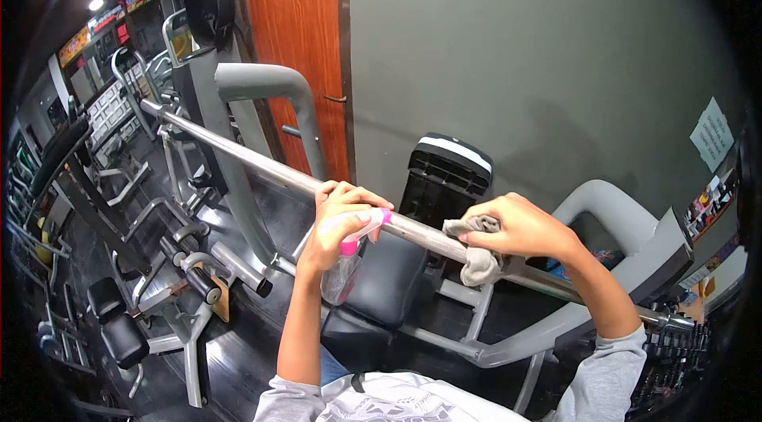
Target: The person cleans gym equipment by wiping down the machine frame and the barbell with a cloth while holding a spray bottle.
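A long metal barbell runs across the view from upper left to lower right, resting on the bench rack. My left hand is closed around a clear spray bottle with a pink and white spray head, its fingers lying over the bar. The bottle hangs below the hand, in front of the bar. To the right, my right hand grips a grey cloth, which is wrapped on the bar and droops below it. The right fingertips are partly hidden by the cloth.
A black padded bench lies beneath the bar, between grey rack uprights. Behind stand a dark grey wall and a wooden door. Gym machines fill the left; dumbbells sit at lower right.
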The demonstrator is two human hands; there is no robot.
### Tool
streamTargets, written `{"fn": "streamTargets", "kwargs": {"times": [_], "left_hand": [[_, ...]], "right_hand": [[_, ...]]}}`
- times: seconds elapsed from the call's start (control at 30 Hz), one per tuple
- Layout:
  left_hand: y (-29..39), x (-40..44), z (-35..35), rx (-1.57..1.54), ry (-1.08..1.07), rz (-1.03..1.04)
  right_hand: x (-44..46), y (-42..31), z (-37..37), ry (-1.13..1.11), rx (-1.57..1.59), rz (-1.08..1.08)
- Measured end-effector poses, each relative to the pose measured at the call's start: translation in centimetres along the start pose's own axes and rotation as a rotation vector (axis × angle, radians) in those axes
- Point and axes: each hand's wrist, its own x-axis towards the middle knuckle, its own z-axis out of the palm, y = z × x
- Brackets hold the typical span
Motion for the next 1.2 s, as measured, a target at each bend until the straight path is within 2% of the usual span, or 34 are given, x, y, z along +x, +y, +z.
{"fn": "streamTargets", "kwargs": {"times": [0.1,0.3,0.5,0.57,0.7,0.77,0.8,0.9,0.97,1.03,1.1,1.2], "left_hand": [[0.0,0.1,0.0,-0.012,0.006,-0.004],[0.0,0.3,0.1,-0.003,0.0,-0.02],[-0.6,0.2,-0.5,-0.102,-0.032,-0.048],[-0.5,0.3,-0.6,-0.096,-0.039,-0.071],[-0.3,0.3,-0.4,-0.089,-0.036,-0.075],[-0.5,0.2,-0.4,-0.09,-0.028,-0.055],[-0.7,0.1,-0.4,-0.092,-0.021,-0.038],[-0.7,0.1,-0.1,-0.081,0.005,-0.044],[-1.4,0.0,-0.1,-0.044,0.011,0.0],[-1.5,0.0,-0.1,-0.008,0.011,0.045],[-1.1,0.2,-0.4,-0.091,-0.03,-0.032],[-1.1,0.1,-0.4,-0.113,-0.034,-0.023]], "right_hand": [[-2.1,-1.2,-0.6,0.023,-0.08,0.003],[-4.2,-1.2,0.9,0.239,-0.389,-0.127],[3.1,-3.2,4.5,0.438,-0.386,-0.371],[3.7,-4.1,5.4,0.464,-0.411,-0.324],[0.4,-3.4,6.0,0.512,-0.446,-0.353],[-3.0,-2.9,5.7,0.438,-0.642,-0.355],[-4.4,-2.2,6.0,0.437,-0.642,-0.357],[-7.0,-0.6,7.0,0.477,-0.785,-0.318],[-7.4,0.2,7.5,0.582,-0.838,-0.374],[-6.2,-0.1,8.0,0.602,-0.903,-0.407],[-4.1,-1.0,8.8,0.639,-0.902,-0.495],[0.2,-2.6,9.9,0.662,-0.846,-0.547]]}}
